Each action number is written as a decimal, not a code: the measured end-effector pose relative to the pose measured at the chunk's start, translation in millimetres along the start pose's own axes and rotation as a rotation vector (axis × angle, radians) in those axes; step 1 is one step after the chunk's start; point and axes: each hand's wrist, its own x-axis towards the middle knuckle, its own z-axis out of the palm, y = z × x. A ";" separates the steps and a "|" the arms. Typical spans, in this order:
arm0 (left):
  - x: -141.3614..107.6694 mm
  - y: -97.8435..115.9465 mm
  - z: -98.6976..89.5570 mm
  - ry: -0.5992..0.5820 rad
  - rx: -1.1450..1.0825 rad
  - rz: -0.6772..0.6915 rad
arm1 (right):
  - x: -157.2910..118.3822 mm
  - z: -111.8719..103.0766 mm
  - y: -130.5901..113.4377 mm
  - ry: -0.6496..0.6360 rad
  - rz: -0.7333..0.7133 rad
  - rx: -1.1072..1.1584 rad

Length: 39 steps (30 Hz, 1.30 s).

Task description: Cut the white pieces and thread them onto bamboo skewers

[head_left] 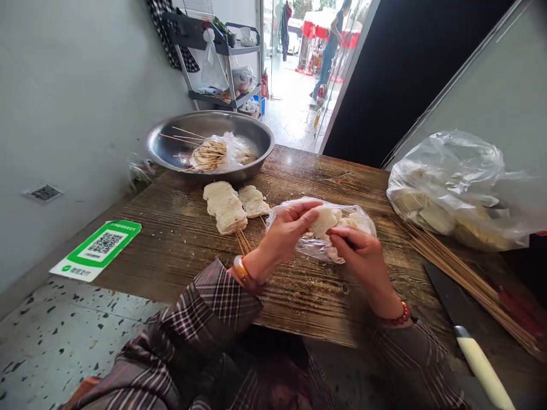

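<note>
My left hand (290, 230) pinches a pale, spongy, bread-like slice (325, 221) between thumb and fingers. Close against the slice's lower right edge, my right hand (359, 250) is closed, its fingertips pressed together; what is in them is too small to tell. Beneath both hands lies a clear plastic bag (363, 219) holding more pale pieces. To the left, stacked skewered slices (224, 208) rest on the table with their sticks pointing toward me. A smaller skewered stack (253, 202) sits just behind them.
A steel basin (265, 149) with skewered food and plastic stands at the table's far left. On the right are a filled plastic bag (453, 182), a bundle of bamboo skewers (465, 273) and a knife (474, 341). A green QR-code card (98, 250) lies left on the wooden table (179, 250).
</note>
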 end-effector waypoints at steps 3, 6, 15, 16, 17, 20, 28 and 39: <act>-3.5 0.5 4.1 -0.005 0.062 0.088 | 0.5 -6.4 -0.8 -0.022 -0.024 -0.011; -8.7 2.9 8.3 -0.021 0.075 0.104 | 1.7 -12.6 -1.0 -0.031 -0.051 -0.024; -14.5 -2.7 12.4 0.026 0.122 0.134 | 4.1 -17.7 0.6 -0.030 -0.107 -0.073; -14.3 -4.1 12.3 0.040 0.158 0.133 | 4.1 -18.0 -0.1 -0.029 -0.114 -0.082; -14.2 -5.3 12.1 0.052 0.192 0.136 | 4.1 -18.2 -1.0 -0.025 -0.120 -0.091; -13.3 -8.4 11.4 0.059 0.253 0.143 | 3.9 -17.7 -4.0 -0.007 -0.132 -0.112; -11.9 -13.1 10.1 0.039 0.278 0.149 | 1.6 -13.3 -4.0 0.044 -0.162 -0.217; -5.0 -4.4 6.7 0.047 0.020 0.060 | 0.6 -13.6 5.8 -0.029 -0.023 -0.163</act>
